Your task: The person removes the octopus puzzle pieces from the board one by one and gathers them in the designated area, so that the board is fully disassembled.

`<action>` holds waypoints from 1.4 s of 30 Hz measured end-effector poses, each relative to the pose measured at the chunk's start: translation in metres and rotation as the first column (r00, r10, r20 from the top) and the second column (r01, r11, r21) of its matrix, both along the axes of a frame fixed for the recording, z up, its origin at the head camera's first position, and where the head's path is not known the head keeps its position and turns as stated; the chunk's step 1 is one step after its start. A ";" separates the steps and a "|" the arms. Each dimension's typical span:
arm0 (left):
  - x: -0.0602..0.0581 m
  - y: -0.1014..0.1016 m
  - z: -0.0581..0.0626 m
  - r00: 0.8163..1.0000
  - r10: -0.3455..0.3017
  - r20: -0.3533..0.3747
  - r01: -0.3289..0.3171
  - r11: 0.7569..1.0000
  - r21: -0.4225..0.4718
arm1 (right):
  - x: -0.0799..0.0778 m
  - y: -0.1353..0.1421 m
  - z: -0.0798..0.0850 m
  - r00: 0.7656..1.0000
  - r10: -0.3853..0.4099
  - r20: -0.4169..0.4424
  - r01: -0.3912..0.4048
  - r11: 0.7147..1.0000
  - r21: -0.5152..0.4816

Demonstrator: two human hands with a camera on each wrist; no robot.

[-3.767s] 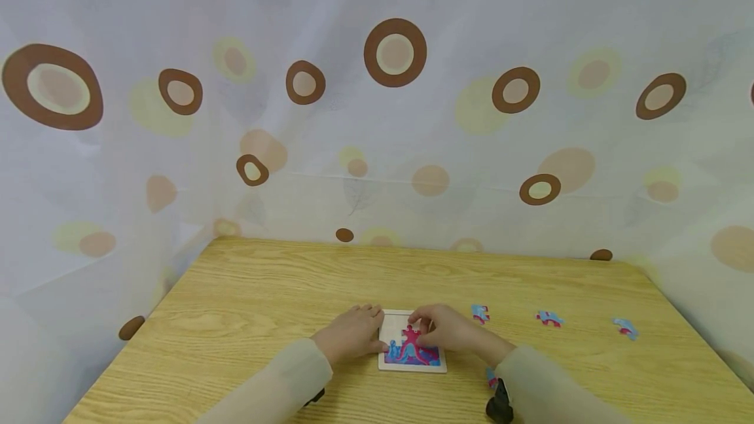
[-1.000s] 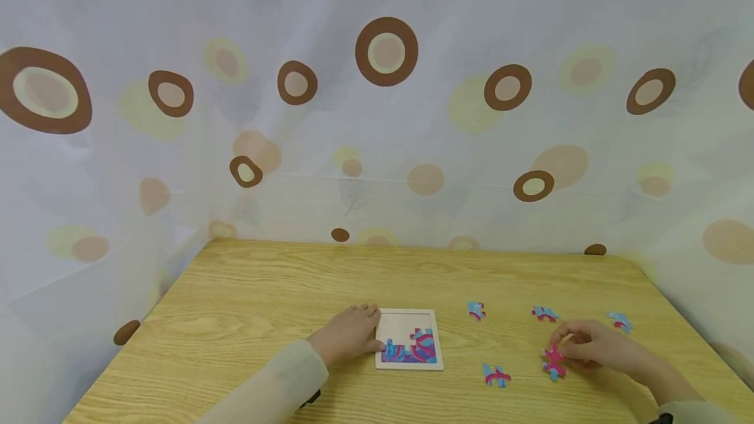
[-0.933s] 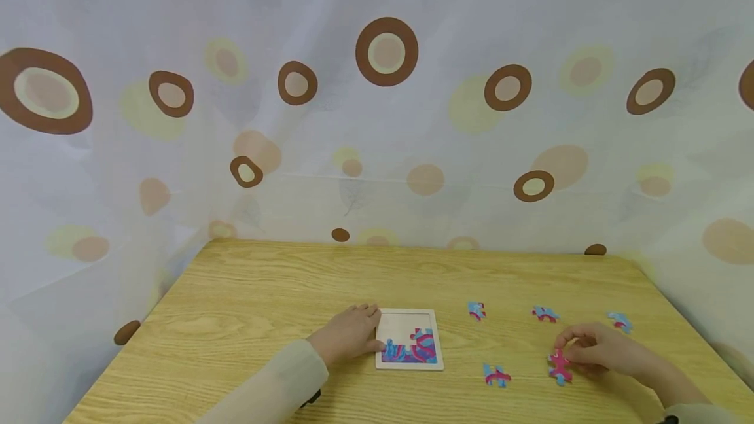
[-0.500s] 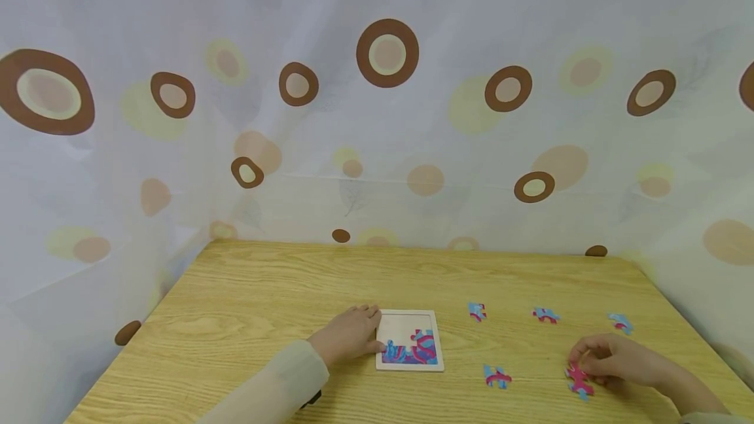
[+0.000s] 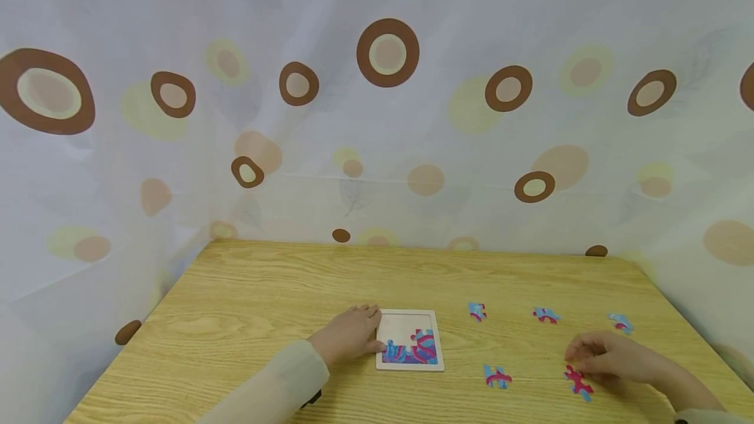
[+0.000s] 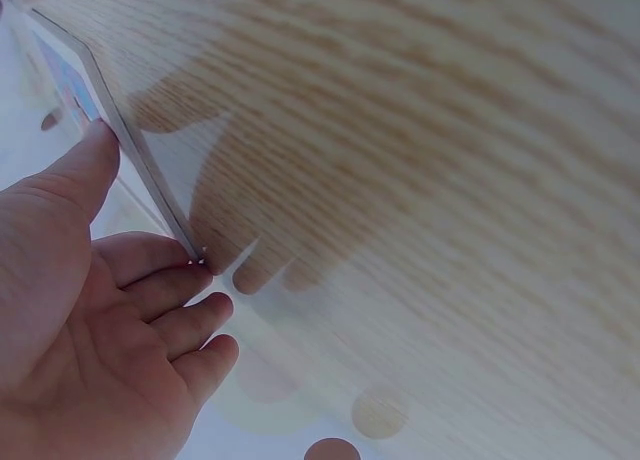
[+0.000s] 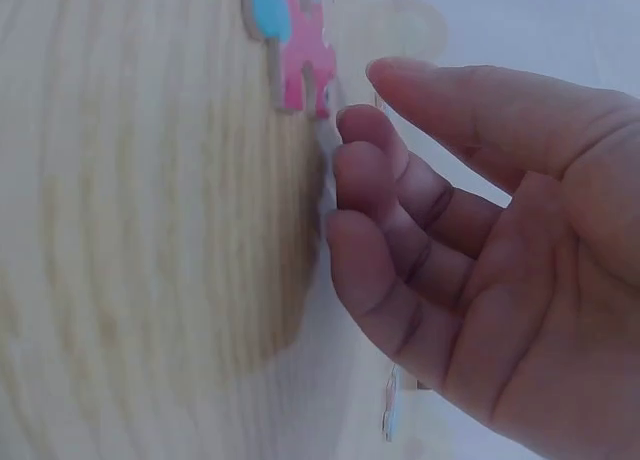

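Observation:
A shallow white puzzle tray (image 5: 409,368) lies on the table, with joined blue, purple and pink pieces along its bottom and lower right. My left hand (image 5: 347,334) rests at its left edge; in the left wrist view the thumb (image 6: 95,160) touches the rim while the fingers lie fairly straight by the corner. A pink puzzle piece (image 5: 577,381) with blue bits lies on the tabletop at the right. Just beyond it hovers my right hand (image 5: 612,358), fingers loosely bent. In the right wrist view a small gap separates the fingertips from the pink piece (image 7: 305,50).
Loose blue-and-pink puzzle pieces lie spread out: one piece (image 5: 497,376) right of the tray, then a back row with a left piece (image 5: 478,311), a middle piece (image 5: 546,315) and a right piece (image 5: 620,322). A patterned cloth (image 5: 389,149) hangs behind the wooden table (image 5: 283,280).
My right hand took the pink piece out of the tray, carried it right and set it on the table, then let go. My left hand has stayed at the tray.

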State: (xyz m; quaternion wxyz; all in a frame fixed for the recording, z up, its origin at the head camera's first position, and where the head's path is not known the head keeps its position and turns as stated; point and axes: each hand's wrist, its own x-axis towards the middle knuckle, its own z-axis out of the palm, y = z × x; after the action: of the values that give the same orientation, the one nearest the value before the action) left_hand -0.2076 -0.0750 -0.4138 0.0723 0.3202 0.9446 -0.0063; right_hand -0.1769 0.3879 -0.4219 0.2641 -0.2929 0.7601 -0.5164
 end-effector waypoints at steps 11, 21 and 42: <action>-0.001 0.000 0.000 1.000 0.005 0.010 -0.005 1.000 0.008 | -0.019 -0.050 0.020 0.998 -0.063 0.007 0.063 0.995 0.078; 0.000 -0.001 0.001 1.000 -0.002 0.018 0.002 1.000 0.008 | -0.035 -0.120 0.027 0.990 -0.075 -0.120 0.091 0.987 0.133; -0.002 -0.001 -0.003 1.000 0.000 0.009 0.000 1.000 0.006 | -0.038 -0.213 0.004 0.971 -0.044 -0.234 0.092 0.976 0.199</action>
State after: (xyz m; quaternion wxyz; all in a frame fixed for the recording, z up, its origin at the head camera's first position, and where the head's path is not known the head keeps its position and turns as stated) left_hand -0.2099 -0.0759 -0.4173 0.0754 0.3202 0.9443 -0.0022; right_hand -0.2152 0.1751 -0.4181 0.1862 -0.2946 0.8450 -0.4056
